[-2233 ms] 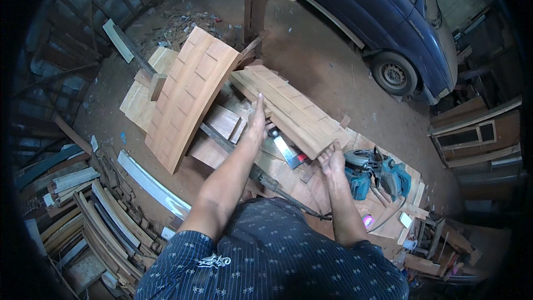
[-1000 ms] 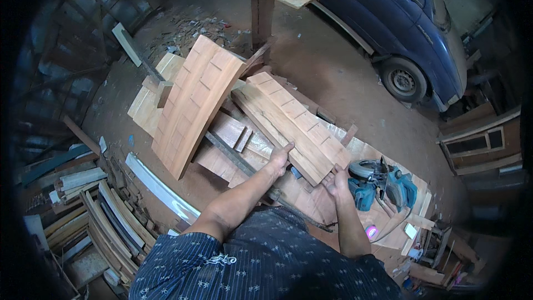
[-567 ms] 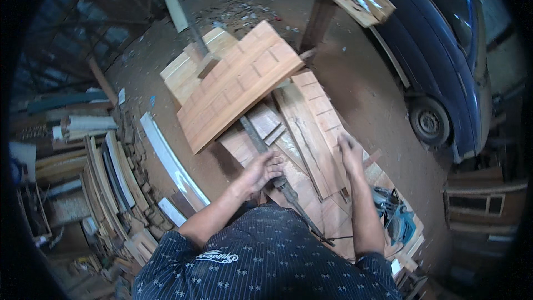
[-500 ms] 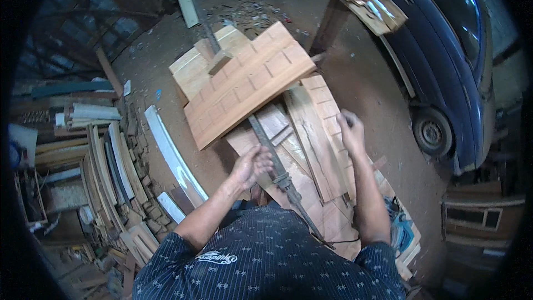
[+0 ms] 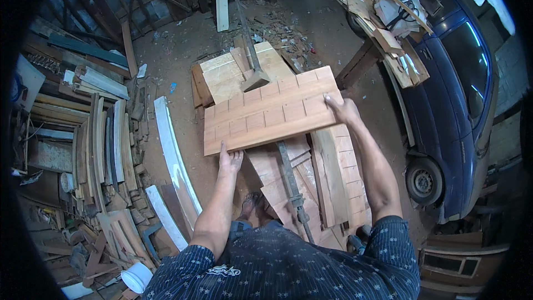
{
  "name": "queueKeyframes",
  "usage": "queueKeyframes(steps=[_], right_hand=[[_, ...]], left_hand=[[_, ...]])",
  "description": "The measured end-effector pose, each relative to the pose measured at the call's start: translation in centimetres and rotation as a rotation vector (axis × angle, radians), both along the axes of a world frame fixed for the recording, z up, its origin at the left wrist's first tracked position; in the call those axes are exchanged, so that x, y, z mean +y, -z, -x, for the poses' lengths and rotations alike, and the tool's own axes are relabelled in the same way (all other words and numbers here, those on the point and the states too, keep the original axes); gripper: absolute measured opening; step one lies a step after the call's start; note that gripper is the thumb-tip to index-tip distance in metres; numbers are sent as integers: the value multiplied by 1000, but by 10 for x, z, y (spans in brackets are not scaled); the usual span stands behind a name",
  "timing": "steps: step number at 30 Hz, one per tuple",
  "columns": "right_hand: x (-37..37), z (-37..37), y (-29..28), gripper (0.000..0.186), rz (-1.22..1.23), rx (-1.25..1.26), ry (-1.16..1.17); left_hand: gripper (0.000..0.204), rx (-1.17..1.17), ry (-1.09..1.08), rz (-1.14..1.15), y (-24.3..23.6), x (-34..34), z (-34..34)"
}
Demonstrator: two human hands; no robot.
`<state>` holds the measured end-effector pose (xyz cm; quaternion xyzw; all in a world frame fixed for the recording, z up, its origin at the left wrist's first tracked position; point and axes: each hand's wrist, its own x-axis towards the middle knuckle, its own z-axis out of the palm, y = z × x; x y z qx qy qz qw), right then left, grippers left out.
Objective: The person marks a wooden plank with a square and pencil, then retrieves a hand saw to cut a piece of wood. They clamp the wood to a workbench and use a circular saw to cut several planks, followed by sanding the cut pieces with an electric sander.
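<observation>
A wide wooden panel (image 5: 272,112) with raised square fields lies across the stack in front of me. My left hand (image 5: 229,160) grips its near left edge. My right hand (image 5: 340,107) holds its right end, fingers on the top face. Under it, a second narrower panel (image 5: 337,173) runs toward me, and a long metal bar clamp (image 5: 292,186) lies along lighter boards (image 5: 270,171). Another clamp (image 5: 252,61) stands on a pale board (image 5: 227,75) behind the panel.
A dark blue car (image 5: 455,105) stands at the right. A cluttered wooden bench (image 5: 383,28) is at the upper right. Stacked timber and curved mouldings (image 5: 89,150) fill the left; a white curved strip (image 5: 175,161) lies on the dirt floor. A white bucket (image 5: 136,278) is at lower left.
My head has turned left. Both hands moved from the narrower panel and clamp to the wide panel and now hold its left edge and right end, which lies crosswise.
</observation>
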<state>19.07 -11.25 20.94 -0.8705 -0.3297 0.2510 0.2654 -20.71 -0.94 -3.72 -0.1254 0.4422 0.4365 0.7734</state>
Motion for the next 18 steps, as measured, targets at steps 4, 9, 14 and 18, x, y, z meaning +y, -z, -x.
queueKeyframes(steps=[4,9,14,18], right_hand=[[-79,46,15,71,-123,35,144],[-142,141,3,47,-655,172,143],[-197,174,-32,57,-743,354,88],[-224,205,-56,61,-581,218,139]], left_hand=[[82,-71,18,-107,-70,-28,22],[85,-104,-89,-433,-107,-21,44],[95,5,-111,-586,-146,-2,43],[101,-15,62,-578,-151,14,66]])
